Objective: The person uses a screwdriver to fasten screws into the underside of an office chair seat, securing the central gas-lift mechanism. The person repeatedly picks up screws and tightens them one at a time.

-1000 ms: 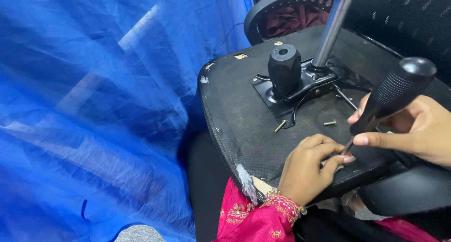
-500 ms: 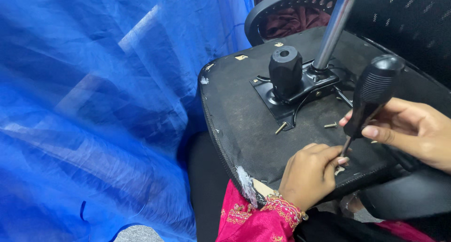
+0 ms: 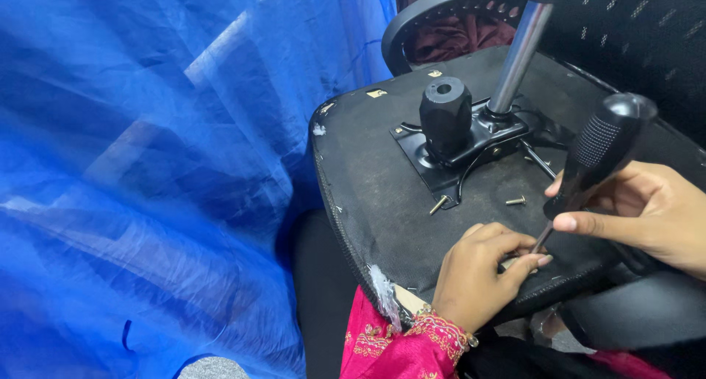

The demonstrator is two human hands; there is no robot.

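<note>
An upturned office chair seat (image 3: 382, 195) lies in front of me, its black underside facing up. My right hand (image 3: 647, 210) grips a black-handled screwdriver (image 3: 599, 155), tip down near the seat's front edge. My left hand (image 3: 482, 272), in a pink embroidered sleeve, pinches something small at the screwdriver's tip; whether it is a screw I cannot tell. Two loose screws (image 3: 515, 200) lie on the seat between my hands and the metal mechanism plate (image 3: 456, 155).
A black knob (image 3: 445, 114) and a silver gas cylinder (image 3: 518, 55) rise from the mechanism plate. A curved black armrest (image 3: 434, 8) arches behind the seat. Blue netting fabric (image 3: 147, 166) fills the left half of the view.
My right hand has swung the screwdriver's handle from tilted right to steeper and back a little. The left hand has stayed at the tip.
</note>
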